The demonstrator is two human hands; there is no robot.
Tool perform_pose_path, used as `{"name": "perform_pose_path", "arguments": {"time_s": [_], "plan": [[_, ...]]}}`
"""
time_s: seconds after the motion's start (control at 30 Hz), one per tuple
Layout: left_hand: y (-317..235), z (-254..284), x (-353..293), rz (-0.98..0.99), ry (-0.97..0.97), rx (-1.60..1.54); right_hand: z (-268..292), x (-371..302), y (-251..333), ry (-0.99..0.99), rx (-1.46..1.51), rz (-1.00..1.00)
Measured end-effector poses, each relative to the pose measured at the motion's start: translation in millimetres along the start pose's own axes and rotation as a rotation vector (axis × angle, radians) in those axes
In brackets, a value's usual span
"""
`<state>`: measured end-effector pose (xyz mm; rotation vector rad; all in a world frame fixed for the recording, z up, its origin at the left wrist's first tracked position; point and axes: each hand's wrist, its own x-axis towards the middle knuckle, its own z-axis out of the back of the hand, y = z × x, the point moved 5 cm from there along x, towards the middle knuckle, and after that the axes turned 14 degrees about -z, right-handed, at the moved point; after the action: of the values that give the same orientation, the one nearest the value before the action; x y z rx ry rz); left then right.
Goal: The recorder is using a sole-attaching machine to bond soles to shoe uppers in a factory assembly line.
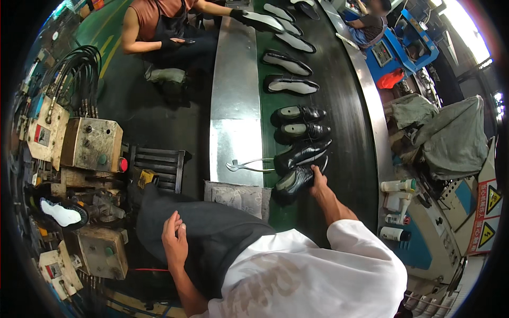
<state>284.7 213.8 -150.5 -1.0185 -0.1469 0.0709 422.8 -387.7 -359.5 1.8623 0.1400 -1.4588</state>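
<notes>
My right hand [319, 184] reaches over the green conveyor belt, its fingers closed on the toe end of a black shoe [291, 181]. Right behind that shoe lies another black shoe [299, 155], close against it. A pair of pincers [246, 166] rests on the metal ledge, its handles reaching toward the shoes. My left hand [175, 241] hovers above my dark-clad thigh, fingers stretched out and holding nothing. Farther along the belt sits a pair of black shoes [303, 130] with pale inserts in their openings.
Beyond are black shoe uppers with white undersides [291, 85]. A co-worker's gloved hand [245, 15] touches one at the far end. A grey cloth pad [238, 199] covers the metal ledge's [236, 106] near end. Left stands a machine [93, 143]; bottles [395, 233] stand right.
</notes>
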Motion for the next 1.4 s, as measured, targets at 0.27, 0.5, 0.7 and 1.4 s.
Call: {"name": "perform_pose_path", "arguments": {"time_s": [0.27,0.5,0.7,1.4], "plan": [[-5,-53,24,0.036,-0.034,-0.514,-133,-143,54,0.438,-0.872,0.561],[-39,-90,99,0.221,0.001,-1.287,-223,-401,-85,1.385,-1.726,1.856],[-6,1,38,0.122,-0.663,-1.080,-253,-369,-174,1.452,-1.408,0.574],[19,98,-83,0.091,-1.021,0.175,-319,-460,-340,1.715,-1.637,1.006]]}}
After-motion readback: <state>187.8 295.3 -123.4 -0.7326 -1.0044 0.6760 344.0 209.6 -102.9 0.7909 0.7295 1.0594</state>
